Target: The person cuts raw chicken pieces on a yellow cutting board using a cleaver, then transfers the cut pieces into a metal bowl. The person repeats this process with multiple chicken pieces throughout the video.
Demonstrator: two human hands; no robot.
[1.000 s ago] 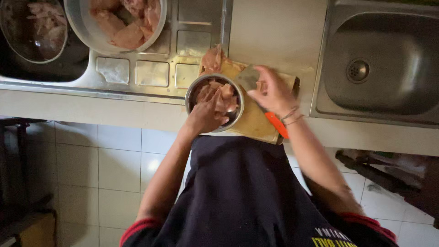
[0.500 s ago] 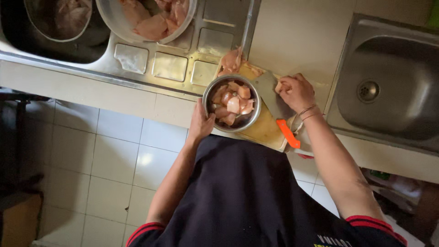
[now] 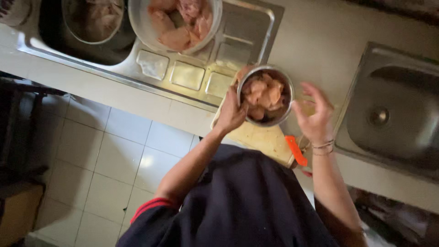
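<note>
Steel bowl (image 3: 265,95) of raw meat pieces (image 3: 263,93) is gripped at its nine o'clock rim by left hand (image 3: 232,114); right hand (image 3: 314,115), fingers spread open, hovers at three o'clock above the cutting board (image 3: 260,137).

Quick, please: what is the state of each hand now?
Left hand: closed on the rim of the metal bowl of meat pieces.
Right hand: open, fingers spread, holding nothing, beside the bowl.

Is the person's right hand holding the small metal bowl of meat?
No, the left hand holds the small metal bowl by its rim, while the right hand is open beside it, off the bowl.
</note>
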